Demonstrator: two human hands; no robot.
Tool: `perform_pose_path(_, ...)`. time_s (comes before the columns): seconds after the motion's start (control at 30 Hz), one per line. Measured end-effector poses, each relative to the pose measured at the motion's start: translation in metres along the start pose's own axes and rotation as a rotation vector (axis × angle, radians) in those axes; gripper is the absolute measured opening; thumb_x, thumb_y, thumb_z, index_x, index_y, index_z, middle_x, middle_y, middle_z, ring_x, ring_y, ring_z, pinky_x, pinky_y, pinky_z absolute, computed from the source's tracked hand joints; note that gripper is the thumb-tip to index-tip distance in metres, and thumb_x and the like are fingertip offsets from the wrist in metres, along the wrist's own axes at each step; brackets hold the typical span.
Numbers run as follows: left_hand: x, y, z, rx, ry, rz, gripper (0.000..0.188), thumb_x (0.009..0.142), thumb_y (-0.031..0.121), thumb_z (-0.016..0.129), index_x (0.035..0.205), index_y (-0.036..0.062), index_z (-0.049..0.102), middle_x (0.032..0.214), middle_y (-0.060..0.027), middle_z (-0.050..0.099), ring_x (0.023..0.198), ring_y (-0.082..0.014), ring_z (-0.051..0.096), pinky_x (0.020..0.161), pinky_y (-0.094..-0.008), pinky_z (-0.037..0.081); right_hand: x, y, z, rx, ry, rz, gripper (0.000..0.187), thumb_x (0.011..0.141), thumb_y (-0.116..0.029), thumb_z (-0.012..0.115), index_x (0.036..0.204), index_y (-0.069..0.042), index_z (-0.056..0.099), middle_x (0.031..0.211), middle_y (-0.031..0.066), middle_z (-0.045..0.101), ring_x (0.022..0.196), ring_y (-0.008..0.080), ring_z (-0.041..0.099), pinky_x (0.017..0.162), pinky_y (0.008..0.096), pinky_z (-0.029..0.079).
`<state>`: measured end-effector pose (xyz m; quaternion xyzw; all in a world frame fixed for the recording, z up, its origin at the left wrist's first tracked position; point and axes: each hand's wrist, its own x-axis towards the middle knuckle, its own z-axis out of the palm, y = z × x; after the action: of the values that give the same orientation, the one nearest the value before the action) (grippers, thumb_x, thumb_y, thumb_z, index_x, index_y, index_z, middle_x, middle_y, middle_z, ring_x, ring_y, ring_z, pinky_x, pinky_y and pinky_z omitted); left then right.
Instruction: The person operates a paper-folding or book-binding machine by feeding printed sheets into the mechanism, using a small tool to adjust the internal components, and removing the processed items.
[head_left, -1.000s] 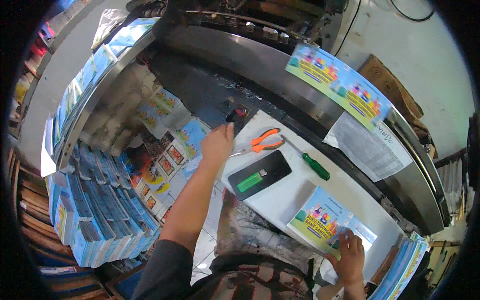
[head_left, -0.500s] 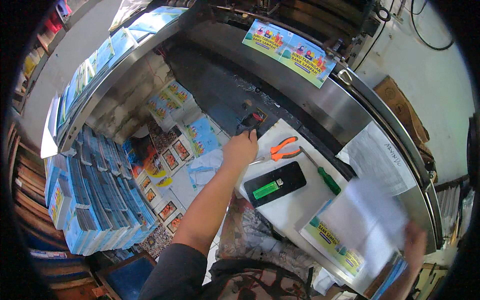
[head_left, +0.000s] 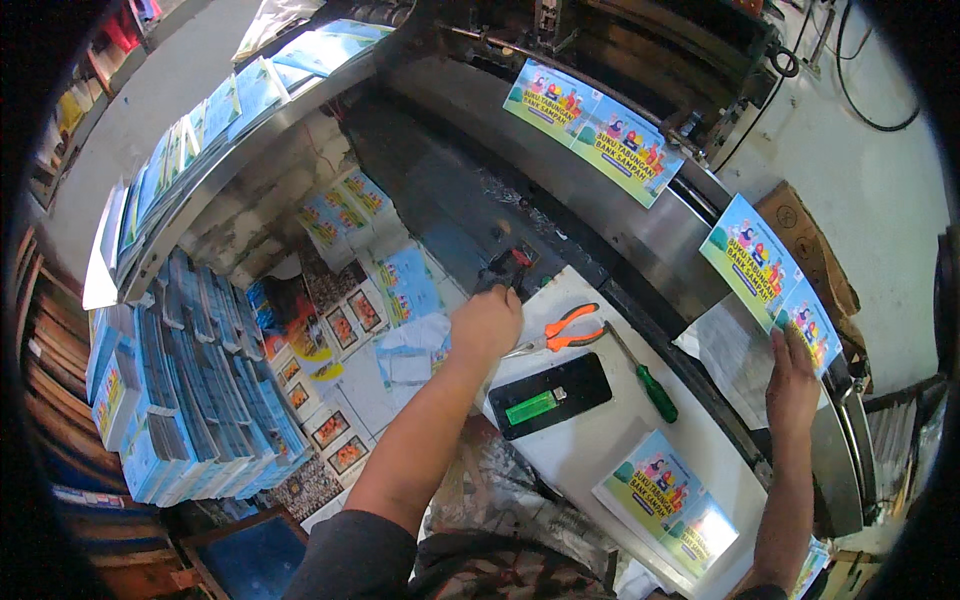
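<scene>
I have the right hand (head_left: 792,385) with its fingers extended on the lower edge of a printed sheet (head_left: 755,260); whether they pinch or only press, I can't tell. The sheet reaches beyond and left of those fingers, over the metal bed (head_left: 662,258). I judge the work partway: one sheet, the far sheet (head_left: 595,130), lies farther beyond and left of that hand, while a stack (head_left: 665,490) remains nearer me, to its left. The sheet's printed face shows, its long axis slanting from far left to near right, lettering upright toward me. My left hand (head_left: 487,322) curls at a black fitting (head_left: 506,268); its grip is hidden.
</scene>
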<state>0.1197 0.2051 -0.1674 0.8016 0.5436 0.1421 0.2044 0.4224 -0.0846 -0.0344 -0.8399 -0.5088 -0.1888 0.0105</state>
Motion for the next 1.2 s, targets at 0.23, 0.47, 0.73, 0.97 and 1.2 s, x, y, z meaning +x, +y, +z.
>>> perform_pose_path(0.23, -0.005, -0.009, -0.001, -0.029, 0.020, -0.004, 0.039, 0.096, 0.034, 0.044, 0.092, 0.0036, 0.068, 0.083, -0.0245, 0.068, 0.078, -0.0427, 0.067, 0.073, -0.0536, 0.053, -0.160, -0.043, -0.034, 0.314, -0.517, 0.002, 0.058, 0.064, -0.028, 0.084, 0.113, -0.004, 0.064, 0.114, 0.0196, 0.062, 0.102, 0.0374, 0.060, 0.085, 0.0441, 0.051)
perform_pose_path(0.47, -0.004, -0.005, 0.001, -0.004, 0.047, 0.015, 0.038, 0.095, 0.031, 0.045, 0.089, 0.0030, 0.069, 0.080, -0.0236, 0.069, 0.074, -0.0405, 0.068, 0.072, -0.0513, 0.055, -0.235, -0.070, -0.035, 0.343, -0.455, -0.055, 0.081, 0.051, -0.030, 0.092, 0.120, -0.003, 0.060, 0.119, 0.0201, 0.055, 0.102, 0.0384, 0.058, 0.083, 0.0457, 0.051)
perform_pose_path(0.73, -0.003, -0.002, -0.001, 0.039, -0.007, -0.024, 0.041, 0.095, 0.035, 0.042, 0.094, 0.0042, 0.069, 0.084, -0.0240, 0.069, 0.080, -0.0420, 0.068, 0.074, -0.0541, 0.053, -0.225, -0.040, -0.015, 0.546, -0.700, 0.261, 0.090, 0.043, -0.037, 0.095, 0.119, -0.004, 0.061, 0.119, 0.0167, 0.054, 0.102, 0.0347, 0.061, 0.086, 0.0419, 0.054)
perform_pose_path(0.97, -0.007, -0.010, 0.000, 0.002, 0.008, -0.014, 0.040, 0.095, 0.034, 0.043, 0.092, 0.0042, 0.069, 0.082, -0.0243, 0.069, 0.079, -0.0419, 0.068, 0.074, -0.0541, 0.053, -0.206, -0.034, -0.026, 0.668, -0.815, 0.190, 0.088, 0.048, -0.038, 0.094, 0.120, -0.002, 0.058, 0.113, 0.0166, 0.052, 0.094, 0.0321, 0.063, 0.083, 0.0406, 0.054)
perform_pose_path(1.2, -0.001, -0.021, -0.007, 0.014, 0.002, -0.009, 0.039, 0.095, 0.034, 0.044, 0.092, 0.0046, 0.069, 0.085, -0.0235, 0.069, 0.082, -0.0421, 0.067, 0.076, -0.0530, 0.053, -0.200, -0.055, -0.030, 0.637, -0.809, 0.105, 0.091, 0.051, -0.043, 0.094, 0.121, 0.001, 0.056, 0.109, 0.0159, 0.052, 0.094, 0.0295, 0.062, 0.078, 0.0368, 0.053)
